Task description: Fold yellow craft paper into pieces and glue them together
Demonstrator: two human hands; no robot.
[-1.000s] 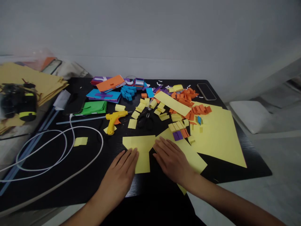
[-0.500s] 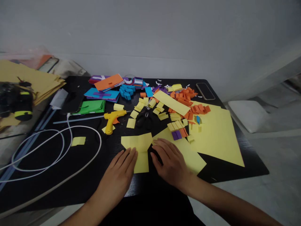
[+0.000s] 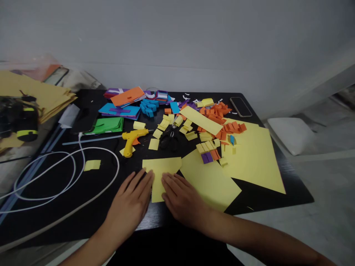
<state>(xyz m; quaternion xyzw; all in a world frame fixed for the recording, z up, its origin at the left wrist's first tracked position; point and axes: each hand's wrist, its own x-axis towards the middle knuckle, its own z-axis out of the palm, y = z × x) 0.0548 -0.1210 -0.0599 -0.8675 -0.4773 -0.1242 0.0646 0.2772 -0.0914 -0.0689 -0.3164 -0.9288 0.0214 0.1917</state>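
A T-shaped piece of folded yellow paper (image 3: pixel 162 164) lies near the front edge of the black table (image 3: pixel 69 207). My left hand (image 3: pixel 133 197) rests flat with its fingertips on the paper's left side, fingers stretched out. On the right side of the same piece, the fingertips of my right hand (image 3: pixel 181 197) press down, fingers extended. Just right of it is a larger yellow sheet (image 3: pixel 208 181), partly behind my right hand. Beyond the folded paper are black-handled scissors (image 3: pixel 170 139) and a yellow glue gun (image 3: pixel 133 139).
Small yellow pieces (image 3: pixel 154 144), orange folded pieces (image 3: pixel 234 127) and a yellow strip (image 3: pixel 201 120) lie farther back. Large yellow sheets (image 3: pixel 255 159) cover the right. A phone (image 3: pixel 240 106) is at the back right; a white cable (image 3: pixel 118 162) loops across the left.
My right hand has moved left onto the folded paper, and my left hand has shifted slightly left. The paper's right flap now lies flatter and its lower part sits farther left.
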